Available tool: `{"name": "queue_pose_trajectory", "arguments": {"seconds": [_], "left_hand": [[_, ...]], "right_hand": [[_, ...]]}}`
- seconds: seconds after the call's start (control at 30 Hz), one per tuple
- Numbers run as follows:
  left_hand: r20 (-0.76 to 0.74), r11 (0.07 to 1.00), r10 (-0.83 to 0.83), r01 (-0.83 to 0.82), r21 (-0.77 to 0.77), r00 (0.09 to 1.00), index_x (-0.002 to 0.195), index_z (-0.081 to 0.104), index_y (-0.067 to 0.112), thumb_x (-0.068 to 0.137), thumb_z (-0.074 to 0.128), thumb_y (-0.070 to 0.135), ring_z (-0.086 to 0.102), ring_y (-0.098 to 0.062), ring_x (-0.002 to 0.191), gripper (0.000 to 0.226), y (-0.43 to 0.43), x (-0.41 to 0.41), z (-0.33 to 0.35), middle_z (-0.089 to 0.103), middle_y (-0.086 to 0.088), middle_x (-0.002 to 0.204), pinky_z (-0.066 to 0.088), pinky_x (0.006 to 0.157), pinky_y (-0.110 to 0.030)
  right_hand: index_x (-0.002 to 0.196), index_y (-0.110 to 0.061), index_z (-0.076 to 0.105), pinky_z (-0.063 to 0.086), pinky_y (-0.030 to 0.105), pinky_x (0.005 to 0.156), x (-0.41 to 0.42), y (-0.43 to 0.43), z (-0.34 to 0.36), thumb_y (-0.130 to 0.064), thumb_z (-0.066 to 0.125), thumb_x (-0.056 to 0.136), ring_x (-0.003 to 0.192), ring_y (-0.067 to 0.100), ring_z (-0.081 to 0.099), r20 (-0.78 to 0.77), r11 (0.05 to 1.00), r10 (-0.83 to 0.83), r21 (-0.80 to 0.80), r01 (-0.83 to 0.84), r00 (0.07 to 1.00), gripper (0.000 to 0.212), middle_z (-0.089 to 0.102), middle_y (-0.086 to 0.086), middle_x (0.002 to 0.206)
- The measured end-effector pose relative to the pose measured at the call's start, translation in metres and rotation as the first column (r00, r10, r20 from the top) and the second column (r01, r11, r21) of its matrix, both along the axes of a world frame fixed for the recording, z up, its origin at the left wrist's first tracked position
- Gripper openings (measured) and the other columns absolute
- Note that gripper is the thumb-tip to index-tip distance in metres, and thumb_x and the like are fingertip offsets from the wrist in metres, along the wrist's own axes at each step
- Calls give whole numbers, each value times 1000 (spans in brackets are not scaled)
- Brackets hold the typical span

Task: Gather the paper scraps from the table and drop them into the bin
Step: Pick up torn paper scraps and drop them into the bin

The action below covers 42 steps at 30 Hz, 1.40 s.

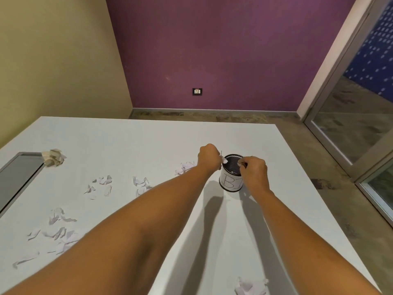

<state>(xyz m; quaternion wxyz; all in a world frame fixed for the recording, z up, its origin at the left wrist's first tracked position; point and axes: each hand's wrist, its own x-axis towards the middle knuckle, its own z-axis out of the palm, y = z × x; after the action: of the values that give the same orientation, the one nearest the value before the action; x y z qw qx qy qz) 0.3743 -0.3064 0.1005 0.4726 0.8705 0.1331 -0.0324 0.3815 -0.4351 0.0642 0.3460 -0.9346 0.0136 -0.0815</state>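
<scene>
A small black mesh bin point(230, 174) with a white paper label stands on the white table point(148, 137). My left hand point(209, 156) hovers at the bin's left rim and pinches a white paper scrap point(224, 160) over the opening. My right hand point(254, 169) is at the right rim, its fingertips pinching a small white scrap point(239, 164). Several loose scraps lie on the table: by the left arm point(185, 167), in the middle point(141, 183), further left point(102, 180), at the near left point(57, 228), and at the front edge point(249, 287).
A crumpled beige paper ball point(54, 157) sits at the far left beside a grey recessed panel point(19, 177) in the table. The table's right edge runs down to the floor, with a glass door point(361, 116) beyond it.
</scene>
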Motion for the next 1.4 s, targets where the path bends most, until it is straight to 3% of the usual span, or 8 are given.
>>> {"name": "queue_pose_trajectory", "arguments": {"seconds": [0.37, 0.5, 0.67, 0.93, 1.03, 1.1, 1.23, 1.4], "left_hand": [[-49, 999, 13, -15, -35, 999, 105, 63, -9, 82, 54, -11, 59, -39, 109, 25, -28, 25, -14, 62, -28, 115, 50, 96, -44], [-6, 995, 56, -56, -87, 998, 116, 58, -5, 81, 49, -14, 57, -41, 111, 37, -17, 16, -23, 61, -28, 117, 48, 97, -46], [168, 995, 101, -100, -17, 981, 116, 60, 2, 84, 40, -10, 63, -31, 98, 39, 11, -16, -37, 65, -19, 109, 52, 88, -37], [142, 969, 202, -219, 117, 969, 113, 62, 3, 84, 43, -10, 61, -29, 105, 37, 83, -87, -76, 63, -17, 116, 47, 95, -34], [116, 953, 246, -261, 150, 962, 113, 62, 2, 83, 41, -10, 62, -29, 103, 38, 111, -114, -90, 63, -18, 116, 49, 87, -23], [97, 939, 293, -306, 157, 951, 111, 63, 1, 84, 40, -11, 65, -29, 97, 38, 130, -132, -98, 61, -18, 116, 44, 64, -2], [97, 914, 345, -357, 191, 934, 111, 62, -1, 85, 40, -11, 65, -28, 94, 36, 169, -169, -110, 60, -20, 116, 39, 59, 2], [93, 868, 431, -440, 230, 898, 109, 64, 1, 86, 50, -6, 65, -31, 98, 28, 219, -218, -122, 63, -18, 115, 46, 86, -31]], "right_hand": [[109, -11, 69, 50, 31, 80, 15, -8, -10, 9, 47, 83, 94, 30, 62, -36, 997, 63, 53, -61, 997, 39, 69, 16, 105], [117, -7, 64, 47, 32, 94, 12, -8, -14, 9, 48, 84, 108, 30, 59, -29, 997, 59, 54, -58, 998, 39, 65, 14, 119], [108, -2, 66, 43, 26, 94, 0, 2, -18, 8, 48, 87, 109, 28, 59, 29, 990, 46, 132, -50, 999, 30, 64, 13, 118], [92, 5, 68, 36, 11, 75, -41, 48, -36, 14, 45, 82, 92, 25, 61, 15, 973, 165, 160, -165, 986, 26, 68, 16, 101], [89, 3, 69, 34, 10, 70, -59, 70, -44, 14, 44, 80, 87, 21, 59, -22, 964, 235, 135, -230, 972, 28, 68, 14, 100], [91, 1, 69, 34, 11, 70, -73, 84, -50, 13, 44, 81, 90, 21, 60, -63, 956, 281, 103, -274, 958, 29, 68, 12, 102], [95, -1, 67, 44, 21, 77, -97, 113, -61, 12, 41, 82, 95, 24, 63, -147, 922, 387, 67, -381, 910, 32, 66, 10, 106], [98, 0, 65, 55, 37, 81, -121, 143, -71, 9, 41, 87, 93, 29, 67, -224, 859, 504, 26, -512, 834, 28, 65, 13, 108]]}}
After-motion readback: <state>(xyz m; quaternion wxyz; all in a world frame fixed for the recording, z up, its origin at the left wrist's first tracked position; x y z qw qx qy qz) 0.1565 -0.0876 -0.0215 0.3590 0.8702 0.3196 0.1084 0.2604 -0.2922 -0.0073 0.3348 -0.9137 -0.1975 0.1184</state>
